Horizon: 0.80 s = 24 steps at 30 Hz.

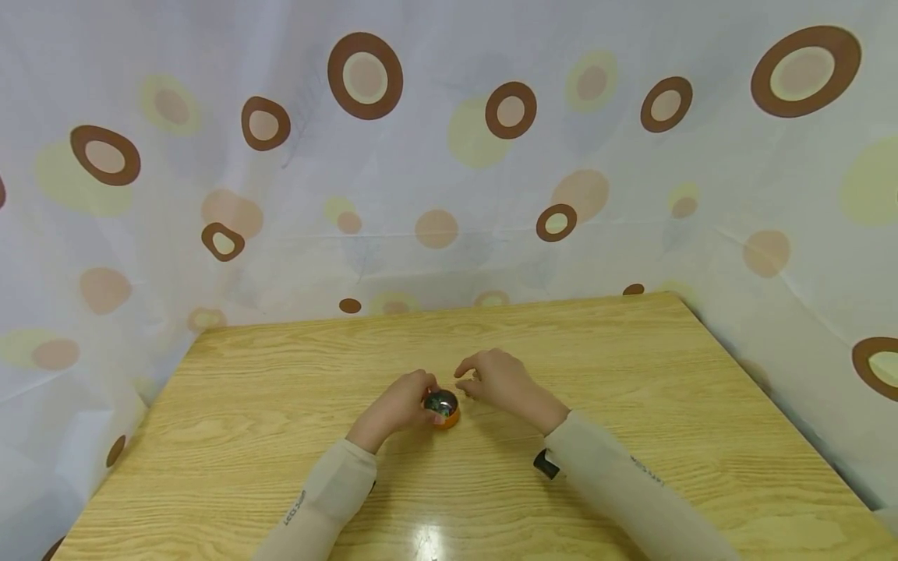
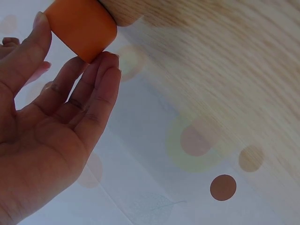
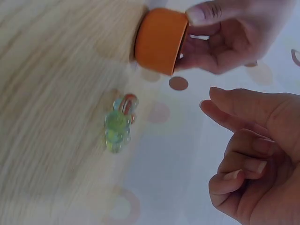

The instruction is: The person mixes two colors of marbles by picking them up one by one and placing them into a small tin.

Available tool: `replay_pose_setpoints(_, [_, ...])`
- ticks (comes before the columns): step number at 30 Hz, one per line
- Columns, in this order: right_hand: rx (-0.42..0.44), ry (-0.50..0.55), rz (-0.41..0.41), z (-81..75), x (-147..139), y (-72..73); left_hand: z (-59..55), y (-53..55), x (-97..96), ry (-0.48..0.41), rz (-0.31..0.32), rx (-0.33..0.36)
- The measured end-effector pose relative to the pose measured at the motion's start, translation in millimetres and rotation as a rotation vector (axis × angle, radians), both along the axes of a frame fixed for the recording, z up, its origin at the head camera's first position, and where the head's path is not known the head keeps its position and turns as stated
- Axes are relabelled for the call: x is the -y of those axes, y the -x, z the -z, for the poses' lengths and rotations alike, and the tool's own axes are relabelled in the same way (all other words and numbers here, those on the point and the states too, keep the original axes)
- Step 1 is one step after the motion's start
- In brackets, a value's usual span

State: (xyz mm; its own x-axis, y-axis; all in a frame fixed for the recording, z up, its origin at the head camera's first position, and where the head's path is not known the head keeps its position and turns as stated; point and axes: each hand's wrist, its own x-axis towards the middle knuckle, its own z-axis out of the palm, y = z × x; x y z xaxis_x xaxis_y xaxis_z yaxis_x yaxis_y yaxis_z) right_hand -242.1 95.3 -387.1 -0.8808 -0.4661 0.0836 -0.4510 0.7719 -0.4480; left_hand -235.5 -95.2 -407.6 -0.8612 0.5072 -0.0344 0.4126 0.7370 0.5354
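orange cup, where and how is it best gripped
Probably near the rim of the orange cup, from the person's left, thumb and fingers on opposite sides. It sits rim up with a smooth, rounded wall, and the left hand holds it there. Its right side seems more crowded, with marbles and the right hand.

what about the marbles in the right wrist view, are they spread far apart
No, the marbles sit bunched together in one cluster on the wooden table.

Left hand (image 3: 234, 37) gripped orange cup (image 3: 159, 41) near its rim. Clear marbles (image 3: 118, 124), some greenish, lay clustered on wood-grained table (image 3: 47, 103). Right hand (image 3: 262, 154) hung near, last three fingers curled.
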Motion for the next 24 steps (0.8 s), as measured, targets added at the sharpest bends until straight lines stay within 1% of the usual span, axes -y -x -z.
replay_pose_setpoints(3, [-0.016, 0.0, 0.01, -2.1, -7, 4.1, 0.1, -0.2, 0.4, -0.003, 0.001, -0.006])
replay_pose_setpoints(7, [-0.03, -0.007, 0.023, -0.6, -15, 10.6, 0.7, -0.4, 1.0, -0.007, 0.001, -0.012])
replay_pose_setpoints(12, [0.009, 0.002, 0.047, 2.8, -22, 17.2, 1.1, -0.4, 1.1, -0.009, 0.002, -0.013])
replay_pose_setpoints(24, [-0.004, -0.038, 0.077, 14.2, -25, 29.3, 0.6, -0.5, 0.0, 0.0, -0.01, 0.0])
